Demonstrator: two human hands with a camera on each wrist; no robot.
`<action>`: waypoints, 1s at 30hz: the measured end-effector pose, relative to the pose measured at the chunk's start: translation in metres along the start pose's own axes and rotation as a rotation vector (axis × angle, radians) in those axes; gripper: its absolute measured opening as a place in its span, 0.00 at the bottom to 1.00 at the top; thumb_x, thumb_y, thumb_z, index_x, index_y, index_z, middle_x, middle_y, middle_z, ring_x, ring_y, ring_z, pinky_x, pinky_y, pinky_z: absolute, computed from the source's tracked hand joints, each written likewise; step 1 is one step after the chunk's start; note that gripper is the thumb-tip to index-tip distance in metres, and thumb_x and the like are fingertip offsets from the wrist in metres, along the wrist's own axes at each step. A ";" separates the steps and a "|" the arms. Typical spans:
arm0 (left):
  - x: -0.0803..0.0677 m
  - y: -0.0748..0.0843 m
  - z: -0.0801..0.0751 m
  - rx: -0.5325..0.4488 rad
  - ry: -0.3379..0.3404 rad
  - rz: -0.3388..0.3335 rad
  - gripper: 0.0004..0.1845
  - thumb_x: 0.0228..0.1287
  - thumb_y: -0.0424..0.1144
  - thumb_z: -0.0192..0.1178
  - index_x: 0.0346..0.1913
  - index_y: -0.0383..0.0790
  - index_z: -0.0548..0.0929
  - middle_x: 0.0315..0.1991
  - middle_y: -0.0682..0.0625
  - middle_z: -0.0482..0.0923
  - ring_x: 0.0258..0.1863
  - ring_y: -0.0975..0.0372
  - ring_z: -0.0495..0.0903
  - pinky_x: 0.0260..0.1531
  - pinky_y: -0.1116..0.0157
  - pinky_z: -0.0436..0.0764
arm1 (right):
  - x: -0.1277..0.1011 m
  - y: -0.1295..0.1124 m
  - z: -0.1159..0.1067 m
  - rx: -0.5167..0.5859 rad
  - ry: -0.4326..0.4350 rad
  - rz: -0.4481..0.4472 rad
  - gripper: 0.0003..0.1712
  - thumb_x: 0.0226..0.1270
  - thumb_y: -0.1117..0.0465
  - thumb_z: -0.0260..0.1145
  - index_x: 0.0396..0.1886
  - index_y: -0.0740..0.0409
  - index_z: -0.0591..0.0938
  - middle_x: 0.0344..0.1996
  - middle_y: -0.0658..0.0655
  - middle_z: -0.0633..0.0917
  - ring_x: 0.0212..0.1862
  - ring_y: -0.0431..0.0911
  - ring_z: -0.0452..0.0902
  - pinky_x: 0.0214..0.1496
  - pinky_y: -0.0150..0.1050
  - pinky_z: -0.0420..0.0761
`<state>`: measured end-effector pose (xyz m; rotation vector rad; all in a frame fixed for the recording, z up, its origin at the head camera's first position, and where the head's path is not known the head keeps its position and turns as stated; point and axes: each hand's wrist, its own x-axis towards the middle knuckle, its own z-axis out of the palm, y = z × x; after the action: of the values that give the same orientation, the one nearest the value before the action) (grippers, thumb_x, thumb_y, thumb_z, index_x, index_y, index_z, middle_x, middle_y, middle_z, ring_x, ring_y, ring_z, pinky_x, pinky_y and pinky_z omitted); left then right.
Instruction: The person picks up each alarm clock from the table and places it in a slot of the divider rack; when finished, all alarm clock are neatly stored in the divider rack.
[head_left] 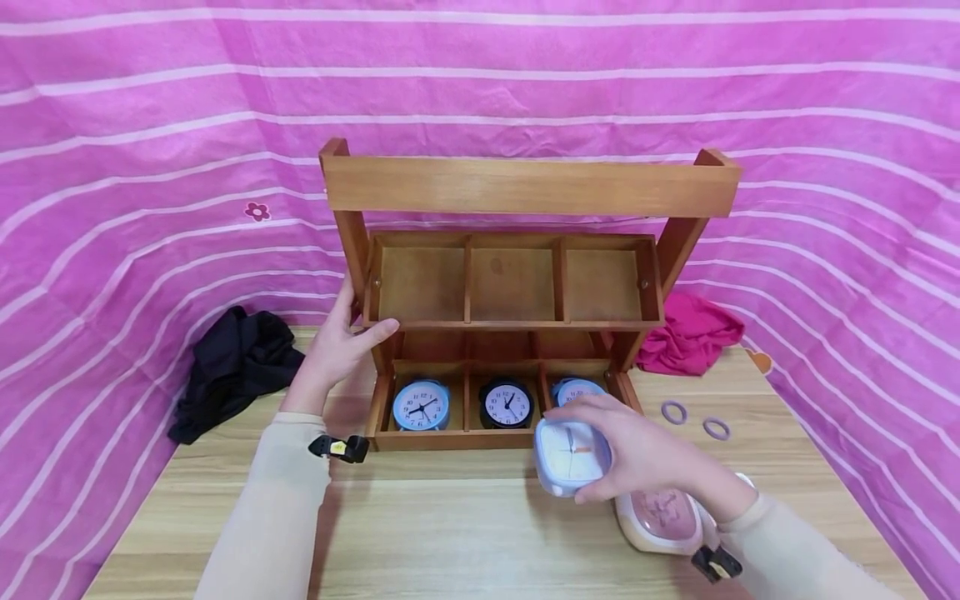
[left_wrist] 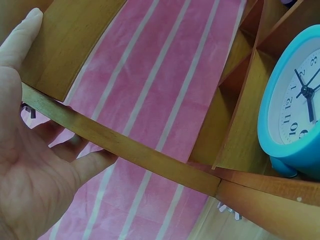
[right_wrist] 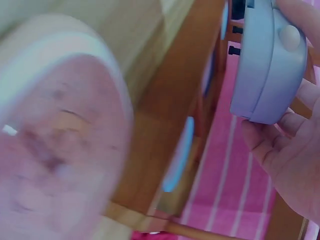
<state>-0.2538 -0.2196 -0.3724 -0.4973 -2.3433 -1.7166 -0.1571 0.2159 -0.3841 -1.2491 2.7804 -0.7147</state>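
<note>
A two-tier wooden shelf (head_left: 525, 187) stands on the table. My left hand (head_left: 335, 348) grips its left side, thumb at the upper tray's front and fingers around the side post. In the lower tray sit a blue round alarm clock (head_left: 422, 406) at left, a black alarm clock (head_left: 507, 404) in the middle and another blue alarm clock (head_left: 576, 389) at right, partly hidden. My right hand (head_left: 637, 446) holds a pale lavender-blue square alarm clock (head_left: 573, 457) by its sides, in front of the right compartment. The right wrist view shows that clock's side (right_wrist: 270, 65) between thumb and fingers.
The upper tray (head_left: 512, 279) has three bare compartments. A pink-and-cream rounded object (head_left: 663, 518) lies beneath my right forearm. Two purple rings (head_left: 674, 412) are on the table at right. Black cloth (head_left: 238, 362) lies left, magenta cloth (head_left: 692, 335) right. Pink striped fabric (head_left: 480, 92) surrounds the table.
</note>
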 end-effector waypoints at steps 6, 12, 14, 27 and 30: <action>0.002 -0.002 0.001 -0.020 -0.009 0.006 0.54 0.70 0.39 0.70 0.83 0.74 0.43 0.83 0.50 0.53 0.79 0.48 0.58 0.73 0.36 0.62 | 0.019 -0.005 -0.020 0.028 0.016 -0.044 0.55 0.39 0.39 0.89 0.72 0.41 0.78 0.62 0.43 0.78 0.62 0.41 0.72 0.57 0.47 0.81; 0.002 0.000 0.002 -0.027 -0.015 0.001 0.55 0.70 0.39 0.70 0.83 0.74 0.42 0.83 0.50 0.52 0.79 0.48 0.58 0.72 0.37 0.64 | 0.042 -0.019 -0.045 0.045 0.026 -0.072 0.54 0.42 0.34 0.87 0.71 0.42 0.79 0.60 0.41 0.80 0.60 0.41 0.72 0.55 0.46 0.81; 0.002 0.000 0.002 -0.030 -0.018 0.000 0.55 0.70 0.39 0.69 0.83 0.74 0.42 0.83 0.49 0.52 0.79 0.47 0.58 0.72 0.37 0.64 | 0.051 -0.025 -0.055 0.043 0.034 -0.077 0.54 0.41 0.36 0.87 0.71 0.41 0.79 0.60 0.42 0.80 0.60 0.42 0.73 0.54 0.47 0.81; -0.001 0.000 -0.002 -0.006 -0.011 -0.008 0.54 0.70 0.39 0.69 0.83 0.75 0.43 0.83 0.49 0.52 0.80 0.47 0.57 0.72 0.35 0.63 | 0.122 -0.047 -0.085 -0.021 0.125 -0.085 0.56 0.38 0.36 0.89 0.71 0.44 0.79 0.58 0.48 0.80 0.59 0.45 0.72 0.54 0.47 0.82; 0.000 0.000 -0.001 -0.007 -0.013 -0.007 0.54 0.70 0.39 0.69 0.83 0.75 0.43 0.83 0.49 0.52 0.80 0.47 0.57 0.72 0.35 0.63 | 0.139 -0.051 -0.091 -0.039 0.144 -0.095 0.56 0.39 0.37 0.89 0.71 0.44 0.79 0.59 0.50 0.80 0.60 0.46 0.72 0.56 0.48 0.81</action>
<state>-0.2534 -0.2206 -0.3722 -0.5033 -2.3514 -1.7307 -0.2335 0.1241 -0.2575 -1.3987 2.8777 -0.7908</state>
